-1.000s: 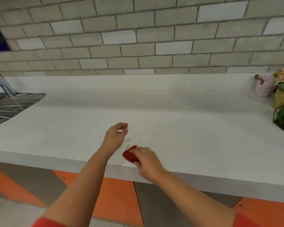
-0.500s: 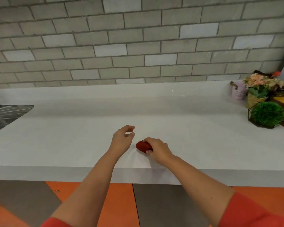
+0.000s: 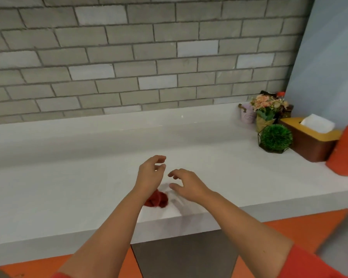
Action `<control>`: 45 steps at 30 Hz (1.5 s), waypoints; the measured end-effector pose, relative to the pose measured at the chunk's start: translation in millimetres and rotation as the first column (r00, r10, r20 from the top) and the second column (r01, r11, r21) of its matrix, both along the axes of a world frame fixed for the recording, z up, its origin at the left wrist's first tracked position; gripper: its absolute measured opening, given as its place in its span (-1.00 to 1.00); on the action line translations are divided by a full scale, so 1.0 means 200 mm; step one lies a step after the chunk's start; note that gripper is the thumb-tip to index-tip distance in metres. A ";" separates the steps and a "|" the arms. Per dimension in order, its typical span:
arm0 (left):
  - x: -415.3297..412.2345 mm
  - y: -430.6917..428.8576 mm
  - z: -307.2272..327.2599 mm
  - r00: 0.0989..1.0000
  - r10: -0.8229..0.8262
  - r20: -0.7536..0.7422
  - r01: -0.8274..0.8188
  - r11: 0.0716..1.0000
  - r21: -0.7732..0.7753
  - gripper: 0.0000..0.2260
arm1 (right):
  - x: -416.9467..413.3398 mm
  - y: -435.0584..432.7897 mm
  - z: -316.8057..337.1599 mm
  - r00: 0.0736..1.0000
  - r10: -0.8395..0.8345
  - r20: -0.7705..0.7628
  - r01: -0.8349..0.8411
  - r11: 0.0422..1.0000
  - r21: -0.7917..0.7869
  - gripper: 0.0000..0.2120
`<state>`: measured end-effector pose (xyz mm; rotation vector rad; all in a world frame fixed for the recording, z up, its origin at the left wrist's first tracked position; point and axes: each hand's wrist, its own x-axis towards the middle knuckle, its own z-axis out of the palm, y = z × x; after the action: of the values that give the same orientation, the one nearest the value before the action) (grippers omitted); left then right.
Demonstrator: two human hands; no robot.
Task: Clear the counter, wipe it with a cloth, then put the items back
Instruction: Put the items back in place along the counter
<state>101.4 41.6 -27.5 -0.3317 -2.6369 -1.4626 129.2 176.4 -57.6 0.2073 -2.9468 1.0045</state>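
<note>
A brown rectangular tissue box with a yellow lid (image 3: pixel 307 143) is seen at the far right of the white tabletop (image 3: pixel 68 177). A white tissue (image 3: pixel 317 123) is pulled up out of its slot. Just left of it, a green spiky ball plant (image 3: pixel 276 137) is held in a black wire frame. Behind that, a bunch of pink and peach flowers in a tan wrap (image 3: pixel 266 107) is set. A small pale pink pot (image 3: pixel 248 116) is placed beside it at the wall; its contents cannot be told.

The crumpled red cloth (image 3: pixel 156 200) is seen on the tabletop near the front edge, partly hidden by the left forearm. Nothing is gripped. The left hand (image 3: pixel 151 173) and right hand (image 3: pixel 187 184) are held over the tabletop with fingers loosely curled, close together but apart.

Wide white surface is seen between the hands and the right-hand cluster, and out to the left.

The tabletop is backed by a grey brick wall (image 3: pixel 129 67). Orange and grey cabinet fronts (image 3: pixel 189 257) are seen below the front edge.
</note>
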 end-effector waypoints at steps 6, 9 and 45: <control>-0.04 0.41 -0.01 0.989 -0.148 0.030 0.147 0.988 0.044 -0.72 | 0.02 0.47 0.02 0.972 -0.237 0.000 0.237 0.972 0.002 -0.75; -0.08 0.63 -0.02 0.976 -0.212 0.044 0.210 0.977 0.044 -0.71 | 0.01 0.70 0.00 0.923 -0.385 0.015 0.385 0.923 0.001 -0.75; -0.63 2.07 -0.23 0.895 -0.322 0.309 0.271 0.942 0.198 -0.71 | -0.44 1.89 -0.21 0.543 -0.840 0.010 0.756 0.484 -0.441 -0.14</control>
<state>-23.6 454.9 -73.4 -0.5338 -2.8054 -1.9643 40.6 554.0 -98.9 -0.9496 -2.0813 1.2215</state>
